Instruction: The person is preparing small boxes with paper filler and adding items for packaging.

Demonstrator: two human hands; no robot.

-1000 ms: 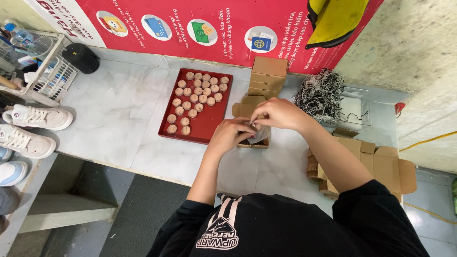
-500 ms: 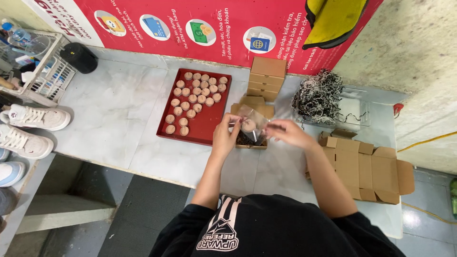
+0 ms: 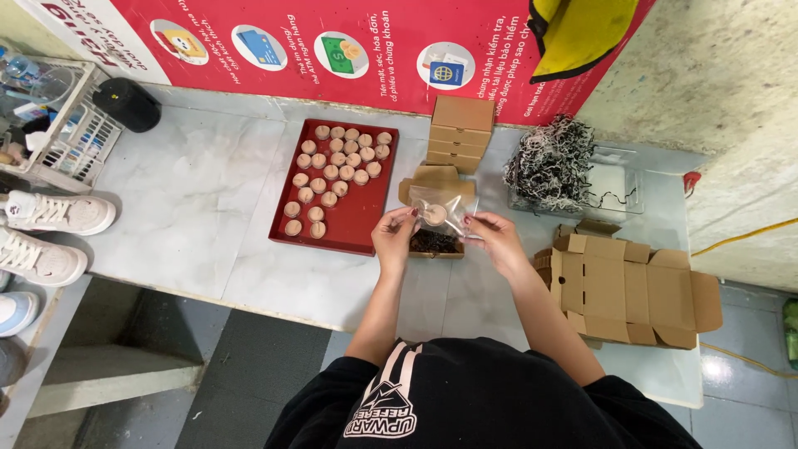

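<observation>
Both my hands hold a small clear plastic bag (image 3: pixel 439 209) with a round tan piece inside it. My left hand (image 3: pixel 394 239) pinches the bag's left edge and my right hand (image 3: pixel 494 236) pinches its right edge. Just under the bag sits a small open cardboard box (image 3: pixel 435 243) with dark shredded filling. Left of it lies a red tray (image 3: pixel 359 230) carrying several round tan pieces (image 3: pixel 332 173) in rows.
A stack of closed small cardboard boxes (image 3: pixel 462 131) stands behind the open box. A heap of dark shredded paper (image 3: pixel 552 164) lies in a clear tray at the back right. Flattened cardboard boxes (image 3: pixel 622 288) lie right. A white basket (image 3: pixel 65 135) and sneakers (image 3: pixel 58 213) are left.
My hands came down from over the open box toward me and drew apart, and the clear bag with the round piece is now stretched between them.
</observation>
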